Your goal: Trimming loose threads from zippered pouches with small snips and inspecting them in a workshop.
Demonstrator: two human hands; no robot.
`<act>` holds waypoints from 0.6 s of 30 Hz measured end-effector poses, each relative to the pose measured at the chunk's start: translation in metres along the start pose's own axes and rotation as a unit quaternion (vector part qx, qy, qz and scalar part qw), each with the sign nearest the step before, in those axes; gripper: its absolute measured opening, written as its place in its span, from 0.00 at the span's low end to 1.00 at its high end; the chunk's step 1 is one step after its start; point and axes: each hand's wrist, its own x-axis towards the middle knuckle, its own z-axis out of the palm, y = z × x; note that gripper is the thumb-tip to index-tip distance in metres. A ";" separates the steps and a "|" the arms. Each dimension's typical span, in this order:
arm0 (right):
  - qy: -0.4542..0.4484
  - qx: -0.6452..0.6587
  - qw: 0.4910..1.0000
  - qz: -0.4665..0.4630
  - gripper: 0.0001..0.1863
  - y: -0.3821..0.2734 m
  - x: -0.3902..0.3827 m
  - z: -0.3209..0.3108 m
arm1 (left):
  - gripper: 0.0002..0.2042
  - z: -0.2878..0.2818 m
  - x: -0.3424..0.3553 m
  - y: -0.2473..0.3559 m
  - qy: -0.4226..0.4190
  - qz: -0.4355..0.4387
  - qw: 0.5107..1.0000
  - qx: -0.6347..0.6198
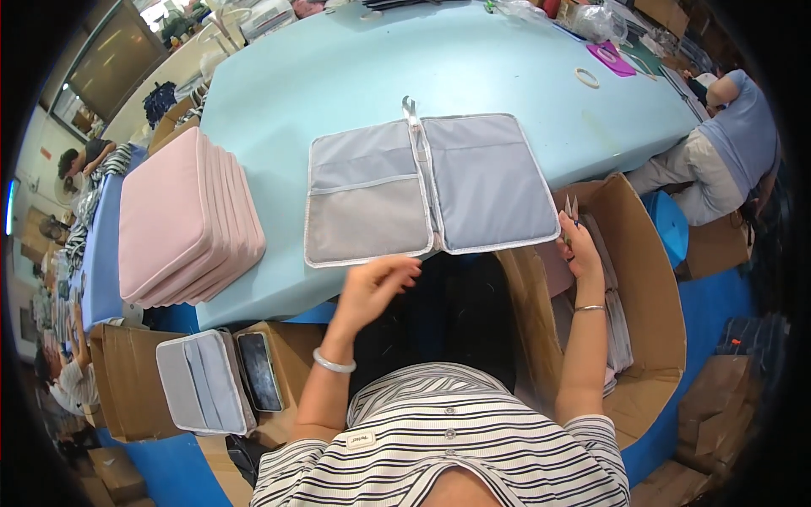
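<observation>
An unzipped grey fabric case (486, 182) lies spread flat on the light blue table (279, 84), with pockets on its left half and a zipper pull at the top of its middle seam. My left hand (380, 283) hangs just below the case's front left edge, fingers loosely bent and apart, holding nothing visible. My right hand (579, 253) grips small scissors (571, 211), blades upward, beside the case's lower right corner.
Pink cases (182, 211) are stacked at left. Below stand cardboard boxes (650, 270), one with grey case pieces, another supporting a grey case (198, 380) and phone (260, 372). A co-worker (726, 152) bends at right; others work at left. Tape rolls lie at back right.
</observation>
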 end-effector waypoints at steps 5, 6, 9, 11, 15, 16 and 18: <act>-0.064 0.100 0.993 -0.012 0.12 0.006 -0.008 0.002 | 0.15 0.045 0.005 -0.036 -0.076 -0.130 0.971 -0.186; -0.092 0.108 0.990 -0.019 0.11 0.006 -0.010 0.001 | 0.17 0.053 0.009 -0.038 -0.067 -0.148 0.963 -0.217; -0.101 0.109 0.989 -0.027 0.10 0.009 -0.014 0.003 | 0.19 0.068 0.018 -0.041 -0.022 -0.162 0.938 -0.307; -0.080 0.098 0.992 -0.021 0.09 0.011 -0.016 0.004 | 0.18 0.073 0.024 -0.047 0.018 -0.146 0.918 -0.370; -0.043 0.035 0.998 -0.042 0.12 0.009 -0.022 0.015 | 0.13 0.079 0.031 -0.053 0.079 -0.116 0.889 -0.437; -0.025 0.008 0.998 -0.050 0.12 0.004 -0.025 0.019 | 0.12 0.079 0.032 -0.053 0.091 -0.104 0.884 -0.446; -0.008 -0.016 0.998 -0.058 0.13 0.002 -0.028 0.026 | 0.12 0.080 0.033 -0.051 0.102 -0.111 0.887 -0.436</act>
